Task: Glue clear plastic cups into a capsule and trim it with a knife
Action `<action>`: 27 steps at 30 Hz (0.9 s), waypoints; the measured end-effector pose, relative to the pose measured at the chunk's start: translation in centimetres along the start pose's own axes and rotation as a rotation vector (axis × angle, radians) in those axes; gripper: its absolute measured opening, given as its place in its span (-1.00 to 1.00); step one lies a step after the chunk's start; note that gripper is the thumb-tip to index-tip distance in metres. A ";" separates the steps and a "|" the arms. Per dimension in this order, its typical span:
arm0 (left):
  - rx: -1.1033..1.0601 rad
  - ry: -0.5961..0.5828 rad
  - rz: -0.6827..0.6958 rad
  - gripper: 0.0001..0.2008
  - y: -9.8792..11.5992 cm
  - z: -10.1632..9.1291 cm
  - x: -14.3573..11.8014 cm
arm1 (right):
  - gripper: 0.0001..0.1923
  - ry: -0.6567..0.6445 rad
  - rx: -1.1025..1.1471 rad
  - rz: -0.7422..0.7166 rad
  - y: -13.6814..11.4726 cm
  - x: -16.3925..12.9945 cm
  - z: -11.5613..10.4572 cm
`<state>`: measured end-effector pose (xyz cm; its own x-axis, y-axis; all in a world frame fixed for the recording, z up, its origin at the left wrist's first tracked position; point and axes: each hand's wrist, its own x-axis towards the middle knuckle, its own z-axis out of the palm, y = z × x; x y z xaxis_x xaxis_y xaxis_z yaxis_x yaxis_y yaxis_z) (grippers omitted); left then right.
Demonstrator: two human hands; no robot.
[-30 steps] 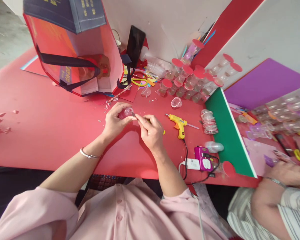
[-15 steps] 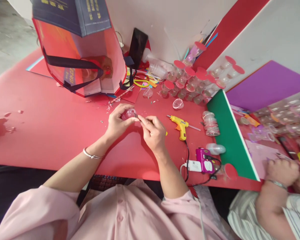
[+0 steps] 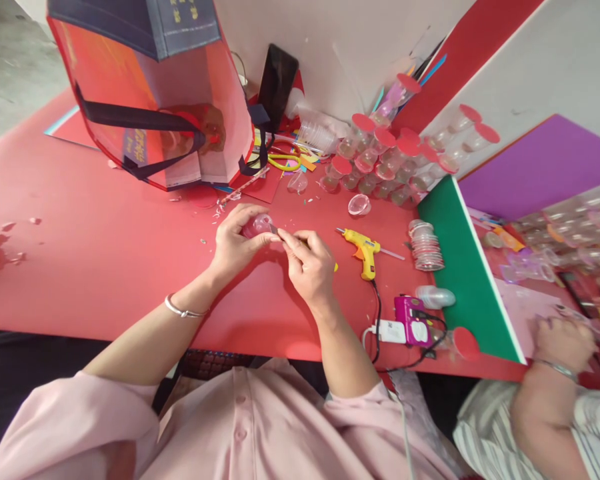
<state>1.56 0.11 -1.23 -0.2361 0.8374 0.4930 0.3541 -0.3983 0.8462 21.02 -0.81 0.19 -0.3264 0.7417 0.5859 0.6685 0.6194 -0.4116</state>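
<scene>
My left hand (image 3: pixel 237 241) is closed around a small clear plastic cup (image 3: pixel 258 225), holding it above the red table. Between the thumb and fingers of my right hand (image 3: pixel 307 263) is a craft knife (image 3: pixel 274 229); a short grey blade shows at the fingertips, against the cup's near right side. Most of its handle is hidden in the hand. A small yellow piece (image 3: pixel 336 267) shows just beyond the right hand, and I cannot tell whether it belongs to the knife. To the right lies a yellow glue gun (image 3: pixel 363 252) with a glue stick in its back.
A large bag (image 3: pixel 155 100) stands at the back left. Several joined cups with red discs (image 3: pixel 375 157) crowd the back right. Stacked cups (image 3: pixel 427 247) lie by a green divider (image 3: pixel 463 267). A purple box (image 3: pixel 410 320) with cables sits near the front edge. Another person's hand (image 3: pixel 565 343) is beyond the divider.
The view has shifted slightly. Both my hands keep nearly the same pose on the cup and knife. The other person's hands at the far right have moved apart.
</scene>
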 end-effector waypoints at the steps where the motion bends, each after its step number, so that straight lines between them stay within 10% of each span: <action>1: 0.009 -0.001 0.000 -0.37 0.0 0.0 0.0 | -0.66 -0.002 -0.002 0.004 0.0 0.0 0.0; 27: 0.013 0.008 0.058 -0.39 -0.6 0.1 0.0 | -0.66 0.008 -0.019 -0.002 0.0 0.0 0.1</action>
<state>1.44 0.36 -1.74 -0.2225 0.8100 0.5426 0.3788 -0.4410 0.8137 20.98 -0.78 0.08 -0.3226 0.7383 0.5924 0.6805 0.6159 -0.3970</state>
